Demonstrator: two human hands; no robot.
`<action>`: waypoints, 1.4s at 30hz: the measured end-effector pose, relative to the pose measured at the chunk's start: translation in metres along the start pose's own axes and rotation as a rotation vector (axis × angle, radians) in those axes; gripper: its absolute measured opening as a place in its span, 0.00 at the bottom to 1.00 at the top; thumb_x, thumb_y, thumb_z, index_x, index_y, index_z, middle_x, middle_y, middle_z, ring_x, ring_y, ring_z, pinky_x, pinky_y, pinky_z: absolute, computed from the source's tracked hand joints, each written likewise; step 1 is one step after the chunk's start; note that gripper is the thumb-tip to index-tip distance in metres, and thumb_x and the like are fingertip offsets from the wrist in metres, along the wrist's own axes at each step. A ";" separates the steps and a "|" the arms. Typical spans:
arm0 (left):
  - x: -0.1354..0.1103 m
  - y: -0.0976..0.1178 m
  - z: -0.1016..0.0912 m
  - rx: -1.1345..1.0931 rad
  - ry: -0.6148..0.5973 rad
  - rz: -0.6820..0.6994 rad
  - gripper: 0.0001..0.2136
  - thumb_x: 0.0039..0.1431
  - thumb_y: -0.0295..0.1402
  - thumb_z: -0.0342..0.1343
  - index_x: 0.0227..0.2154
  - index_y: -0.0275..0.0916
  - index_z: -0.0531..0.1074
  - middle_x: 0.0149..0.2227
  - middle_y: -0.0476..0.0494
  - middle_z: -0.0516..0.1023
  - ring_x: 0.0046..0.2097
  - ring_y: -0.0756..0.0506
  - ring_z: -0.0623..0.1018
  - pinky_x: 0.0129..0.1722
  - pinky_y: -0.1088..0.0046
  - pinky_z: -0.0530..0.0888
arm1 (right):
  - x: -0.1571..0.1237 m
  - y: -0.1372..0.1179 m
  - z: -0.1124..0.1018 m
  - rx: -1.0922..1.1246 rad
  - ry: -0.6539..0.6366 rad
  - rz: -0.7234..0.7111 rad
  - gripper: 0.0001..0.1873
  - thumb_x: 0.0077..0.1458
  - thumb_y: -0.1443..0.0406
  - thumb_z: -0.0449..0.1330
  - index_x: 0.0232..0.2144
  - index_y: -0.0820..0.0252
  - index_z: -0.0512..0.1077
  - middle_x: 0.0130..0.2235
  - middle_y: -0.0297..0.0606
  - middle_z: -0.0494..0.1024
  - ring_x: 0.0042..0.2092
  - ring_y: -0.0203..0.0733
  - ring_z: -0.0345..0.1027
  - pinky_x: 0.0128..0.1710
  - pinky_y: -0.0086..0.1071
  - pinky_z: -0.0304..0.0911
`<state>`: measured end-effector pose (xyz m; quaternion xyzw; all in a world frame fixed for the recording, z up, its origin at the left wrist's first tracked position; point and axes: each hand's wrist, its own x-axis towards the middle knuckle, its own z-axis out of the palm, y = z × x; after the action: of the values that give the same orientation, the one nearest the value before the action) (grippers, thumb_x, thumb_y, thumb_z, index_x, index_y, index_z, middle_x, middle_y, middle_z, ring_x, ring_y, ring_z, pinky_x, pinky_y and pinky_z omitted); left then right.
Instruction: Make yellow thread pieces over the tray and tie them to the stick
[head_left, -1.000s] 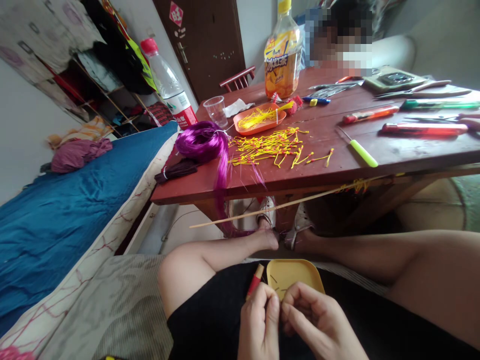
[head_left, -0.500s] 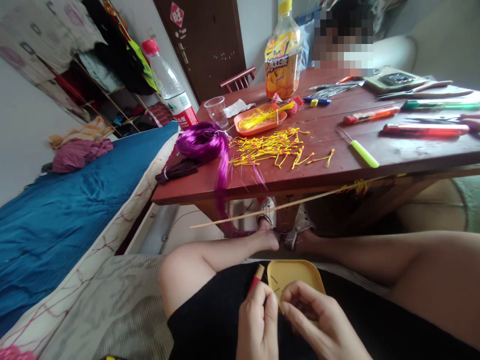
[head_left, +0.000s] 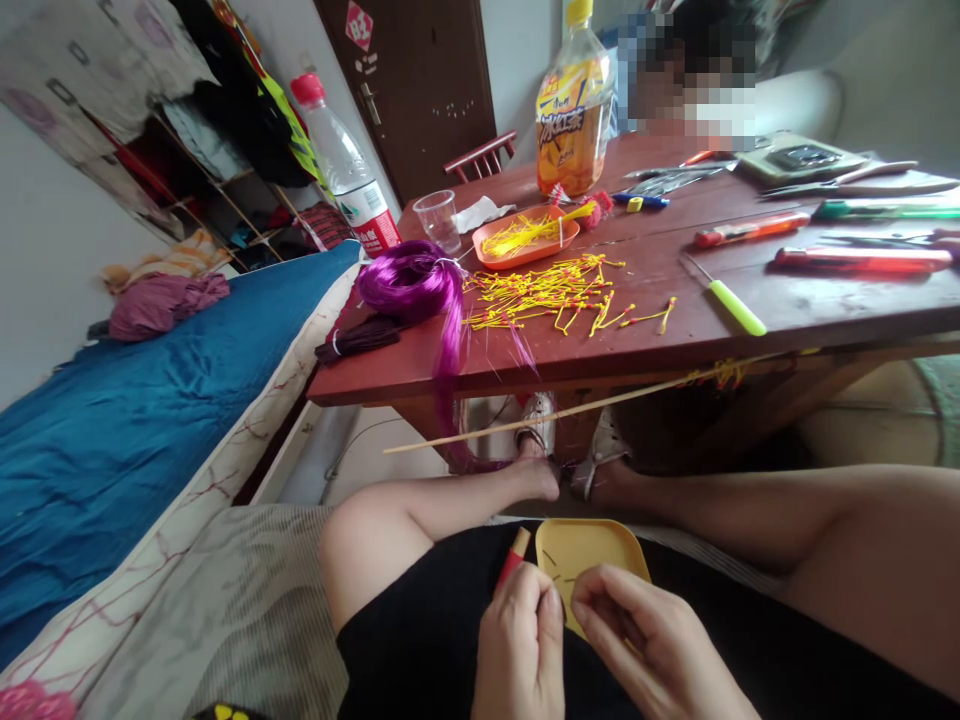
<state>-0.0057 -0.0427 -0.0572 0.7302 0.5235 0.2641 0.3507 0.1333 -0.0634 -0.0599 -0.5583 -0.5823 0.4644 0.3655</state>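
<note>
Where left hand (head_left: 520,640) ends, red-tan stick (head_left: 514,557) slants forward-right.

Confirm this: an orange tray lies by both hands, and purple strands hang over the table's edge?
Not quite: the tray by the left hand and right hand is yellow, as the head view shows; purple strands do hang over the table's edge.

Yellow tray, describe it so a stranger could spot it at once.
Start at the red table, then look down to the black clothing of the seated person. The tray lies there, partly hidden by the right hand. Unlike the orange tray of yellow strands on the table, it is yellow, with rounded corners and a few thin dark bits.
</note>
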 end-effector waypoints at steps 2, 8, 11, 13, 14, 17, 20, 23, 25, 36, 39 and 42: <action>0.001 0.000 0.001 0.016 0.045 0.018 0.11 0.63 0.31 0.38 0.25 0.41 0.59 0.24 0.51 0.66 0.28 0.49 0.69 0.28 0.76 0.63 | 0.001 0.000 -0.001 0.028 -0.018 0.033 0.13 0.58 0.60 0.45 0.26 0.58 0.61 0.24 0.32 0.63 0.24 0.35 0.54 0.24 0.25 0.55; 0.004 -0.002 0.000 0.115 0.035 0.167 0.10 0.61 0.27 0.39 0.25 0.41 0.59 0.25 0.50 0.66 0.29 0.49 0.70 0.28 0.77 0.64 | 0.005 -0.007 -0.003 0.240 -0.057 0.131 0.13 0.55 0.58 0.48 0.23 0.58 0.58 0.23 0.29 0.57 0.24 0.34 0.48 0.24 0.26 0.51; 0.004 -0.002 -0.002 0.178 0.051 0.213 0.09 0.62 0.27 0.40 0.26 0.41 0.59 0.26 0.49 0.67 0.30 0.49 0.70 0.30 0.77 0.66 | 0.005 -0.006 -0.003 0.275 -0.068 0.155 0.13 0.54 0.57 0.48 0.23 0.59 0.59 0.23 0.29 0.56 0.25 0.34 0.47 0.23 0.26 0.49; 0.003 -0.001 -0.004 0.209 0.028 0.214 0.09 0.62 0.26 0.41 0.27 0.41 0.60 0.27 0.49 0.67 0.31 0.49 0.71 0.31 0.77 0.66 | 0.005 -0.004 -0.002 0.267 -0.062 0.154 0.13 0.55 0.57 0.48 0.24 0.59 0.59 0.23 0.29 0.57 0.25 0.34 0.48 0.24 0.26 0.50; 0.003 0.000 -0.005 0.223 0.021 0.215 0.09 0.62 0.26 0.41 0.27 0.41 0.60 0.27 0.49 0.67 0.31 0.49 0.71 0.31 0.77 0.67 | 0.004 -0.003 -0.001 0.260 -0.058 0.148 0.13 0.55 0.58 0.48 0.24 0.59 0.59 0.23 0.30 0.58 0.26 0.34 0.48 0.25 0.27 0.51; 0.004 0.002 -0.007 0.250 0.019 0.223 0.09 0.61 0.26 0.40 0.26 0.40 0.59 0.26 0.48 0.68 0.30 0.48 0.71 0.30 0.77 0.67 | 0.004 0.000 0.001 0.236 -0.057 0.134 0.13 0.56 0.58 0.47 0.24 0.59 0.59 0.23 0.30 0.58 0.26 0.35 0.49 0.25 0.27 0.51; 0.006 0.005 -0.008 0.219 0.011 0.203 0.10 0.61 0.26 0.39 0.25 0.40 0.59 0.25 0.48 0.68 0.29 0.48 0.71 0.28 0.77 0.67 | 0.003 0.000 0.001 0.241 -0.048 0.133 0.13 0.56 0.58 0.47 0.24 0.58 0.59 0.23 0.29 0.58 0.25 0.34 0.48 0.24 0.27 0.51; 0.007 0.005 -0.006 0.150 -0.007 0.153 0.12 0.62 0.27 0.38 0.24 0.40 0.59 0.23 0.48 0.67 0.27 0.49 0.71 0.26 0.77 0.67 | 0.003 0.000 0.001 0.263 -0.041 0.136 0.13 0.56 0.57 0.47 0.24 0.58 0.59 0.24 0.30 0.58 0.26 0.35 0.49 0.25 0.27 0.52; 0.006 0.005 -0.005 0.123 -0.007 0.125 0.12 0.62 0.28 0.38 0.23 0.40 0.59 0.23 0.49 0.67 0.26 0.49 0.71 0.25 0.78 0.67 | 0.003 0.000 0.001 0.271 -0.041 0.136 0.13 0.56 0.57 0.47 0.24 0.58 0.59 0.24 0.30 0.58 0.26 0.35 0.49 0.26 0.27 0.53; 0.004 0.004 -0.004 0.142 0.015 0.127 0.13 0.62 0.30 0.38 0.23 0.41 0.59 0.23 0.49 0.68 0.26 0.49 0.71 0.25 0.77 0.66 | 0.001 0.000 0.002 0.253 -0.036 0.126 0.13 0.57 0.58 0.47 0.25 0.60 0.60 0.23 0.30 0.59 0.25 0.34 0.49 0.25 0.26 0.54; 0.003 0.004 -0.005 0.043 -0.019 0.025 0.14 0.64 0.33 0.38 0.24 0.41 0.62 0.23 0.50 0.69 0.26 0.49 0.71 0.26 0.77 0.66 | 0.001 0.001 0.001 0.286 -0.027 0.133 0.13 0.57 0.58 0.48 0.25 0.59 0.60 0.24 0.30 0.59 0.26 0.34 0.50 0.26 0.26 0.54; 0.002 0.004 -0.006 0.004 -0.057 -0.056 0.14 0.64 0.35 0.39 0.25 0.40 0.63 0.23 0.50 0.70 0.27 0.49 0.71 0.28 0.77 0.65 | 0.002 0.002 0.001 0.289 -0.028 0.130 0.13 0.57 0.58 0.47 0.25 0.59 0.59 0.24 0.30 0.58 0.26 0.34 0.49 0.26 0.26 0.54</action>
<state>-0.0072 -0.0407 -0.0504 0.7232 0.5341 0.2320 0.3713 0.1326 -0.0619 -0.0618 -0.5301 -0.4770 0.5737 0.4029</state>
